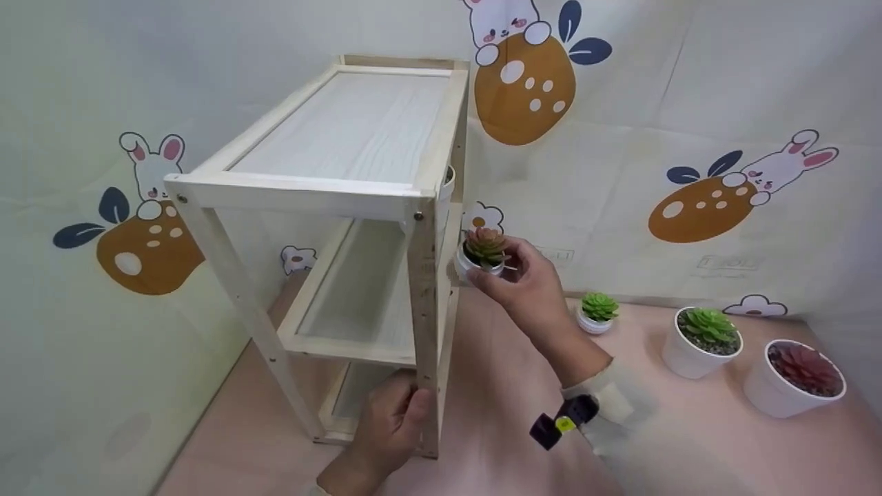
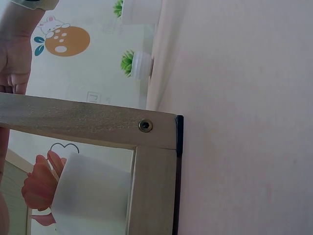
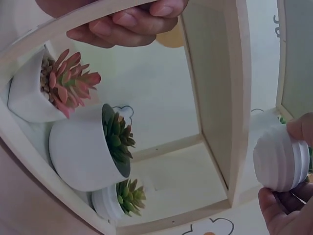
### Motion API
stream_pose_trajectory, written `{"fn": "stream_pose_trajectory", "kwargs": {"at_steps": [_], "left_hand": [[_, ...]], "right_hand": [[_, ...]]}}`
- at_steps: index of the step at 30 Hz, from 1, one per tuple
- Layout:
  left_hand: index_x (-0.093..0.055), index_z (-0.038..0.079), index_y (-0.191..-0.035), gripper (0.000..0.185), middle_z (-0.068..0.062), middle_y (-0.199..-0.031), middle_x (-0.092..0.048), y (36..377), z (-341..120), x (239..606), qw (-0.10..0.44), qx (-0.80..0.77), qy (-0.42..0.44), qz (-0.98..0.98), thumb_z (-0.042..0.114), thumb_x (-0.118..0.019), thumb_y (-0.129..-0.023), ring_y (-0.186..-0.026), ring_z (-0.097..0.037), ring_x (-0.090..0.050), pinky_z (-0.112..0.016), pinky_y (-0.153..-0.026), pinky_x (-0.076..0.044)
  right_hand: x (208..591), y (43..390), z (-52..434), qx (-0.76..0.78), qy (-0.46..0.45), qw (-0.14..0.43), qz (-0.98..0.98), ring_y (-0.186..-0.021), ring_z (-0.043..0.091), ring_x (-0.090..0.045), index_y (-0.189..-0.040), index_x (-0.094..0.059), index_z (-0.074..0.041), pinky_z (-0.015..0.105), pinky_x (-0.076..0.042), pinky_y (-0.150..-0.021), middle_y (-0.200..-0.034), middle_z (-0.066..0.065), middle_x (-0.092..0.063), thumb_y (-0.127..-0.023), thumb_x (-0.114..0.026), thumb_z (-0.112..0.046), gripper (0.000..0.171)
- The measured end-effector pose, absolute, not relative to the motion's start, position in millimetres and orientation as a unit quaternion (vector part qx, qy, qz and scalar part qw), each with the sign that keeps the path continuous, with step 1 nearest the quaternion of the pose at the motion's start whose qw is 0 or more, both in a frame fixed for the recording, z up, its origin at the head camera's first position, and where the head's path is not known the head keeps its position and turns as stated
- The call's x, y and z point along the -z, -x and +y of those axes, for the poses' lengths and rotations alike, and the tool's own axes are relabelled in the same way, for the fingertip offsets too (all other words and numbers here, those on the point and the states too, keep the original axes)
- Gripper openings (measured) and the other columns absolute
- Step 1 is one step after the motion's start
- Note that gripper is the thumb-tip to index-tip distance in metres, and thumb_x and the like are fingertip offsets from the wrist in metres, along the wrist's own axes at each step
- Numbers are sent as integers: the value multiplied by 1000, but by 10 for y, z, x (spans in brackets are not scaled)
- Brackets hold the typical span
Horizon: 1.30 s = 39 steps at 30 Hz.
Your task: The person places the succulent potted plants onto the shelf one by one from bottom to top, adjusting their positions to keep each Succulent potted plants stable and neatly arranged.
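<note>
Gripping the shelf's (image 1: pixel 358 200) front post, left hand (image 1: pixel 393 420); right hand (image 1: pixel 527 279) pinching small pot (image 1: pixel 482 253) just outside its edge

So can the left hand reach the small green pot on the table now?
Probably not at once: the left hand grips the shelf post, and the right hand with its own pot lies between it and the small green pot.

Shelf rack (image 1: pixel 358 186): pale unfinished wood with visible grain, matt, joined by dark metal screws (image 2: pixel 145 126). Small pot (image 3: pixel 281 157): white, ribbed, smooth. Desk (image 1: pixel 689 441): pink, matt. Backdrop (image 1: pixel 689 103): printed cloth, creased.
</note>
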<state>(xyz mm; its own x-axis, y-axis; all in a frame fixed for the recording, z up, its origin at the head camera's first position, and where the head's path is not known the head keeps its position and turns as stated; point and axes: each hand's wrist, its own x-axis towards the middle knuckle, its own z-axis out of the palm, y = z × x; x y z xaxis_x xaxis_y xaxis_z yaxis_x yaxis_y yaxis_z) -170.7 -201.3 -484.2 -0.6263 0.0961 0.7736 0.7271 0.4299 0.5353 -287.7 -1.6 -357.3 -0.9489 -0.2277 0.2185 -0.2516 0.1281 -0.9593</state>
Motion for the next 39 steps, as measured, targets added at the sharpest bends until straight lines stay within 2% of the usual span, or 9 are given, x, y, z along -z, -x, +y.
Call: {"fn": "stream_pose_trajectory", "kwargs": {"at_steps": [14, 25, 39], "left_hand": [[-62, 5, -99, 7, 1, -82, -64, 1707, -2020, 4850, 343, 457, 267, -776, 0, -58, -99, -75, 2, -51, -16, -62, -48], [-61, 6, -101, 11, -1, -88, -66, 1707, -2012, 4835, 327, 473, 270, -772, -4, -58, -98, -77, -1, -54, -19, -64, -50], [-61, 6, -102, 14, -1, -89, -67, 1706, -2013, 4847, 327, 473, 268, -773, -6, -57, -96, -77, -3, -56, -21, -66, -52]], "right_hand": [[3526, 2866, -152, -655, -167, 2, -737, -131, 23, -58, -142, -55, -8, 39, -48, -112, -138, 8, -63, -88, -83, -17, 62], [3519, 2900, -200, -661, -171, 9, -731, -124, 24, -65, -139, -58, -7, 33, -55, -101, -133, 11, -66, -86, -84, -16, 60], [3516, 2940, -249, -646, -159, 9, -746, -122, 21, -65, -135, -62, -11, 36, -55, -103, -131, 7, -66, -88, -83, -20, 52]]}}
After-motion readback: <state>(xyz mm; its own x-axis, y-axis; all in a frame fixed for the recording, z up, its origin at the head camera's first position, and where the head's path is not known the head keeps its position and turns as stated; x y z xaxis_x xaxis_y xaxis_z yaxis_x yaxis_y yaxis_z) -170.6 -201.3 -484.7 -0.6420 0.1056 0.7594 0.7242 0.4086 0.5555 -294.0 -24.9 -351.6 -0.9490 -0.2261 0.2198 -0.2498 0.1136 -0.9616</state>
